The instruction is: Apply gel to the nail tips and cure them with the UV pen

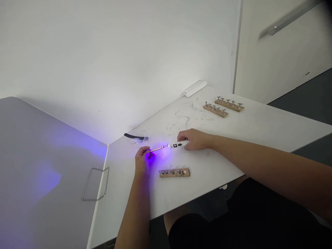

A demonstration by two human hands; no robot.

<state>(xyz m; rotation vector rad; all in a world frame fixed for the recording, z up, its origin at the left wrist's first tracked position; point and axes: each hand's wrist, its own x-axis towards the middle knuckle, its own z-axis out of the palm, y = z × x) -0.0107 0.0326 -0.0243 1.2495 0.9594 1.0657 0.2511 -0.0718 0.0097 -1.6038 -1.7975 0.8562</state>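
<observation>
My left hand (142,158) pinches a slim pink-gold stick (157,149), which points to the right. Something small sits at the stick's tip, too bright to make out. Facing it is a white handheld UV lamp (178,144) with a small dark display, gripped by my right hand (195,139). Its lit end is close to the stick's tip and throws violet light over my left fingers and the table. Just below lies a wooden strip (174,174) carrying several small nail-tip-like pieces on round bases, with one bare white spot at its right end.
Two more wooden strips (215,110) (229,103) with similar pieces lie at the back right. A white power strip (195,88) rests against the wall. Behind my left hand are a black curved file (129,136) and a clear packet (137,141). A wire frame (95,199) juts at the left edge.
</observation>
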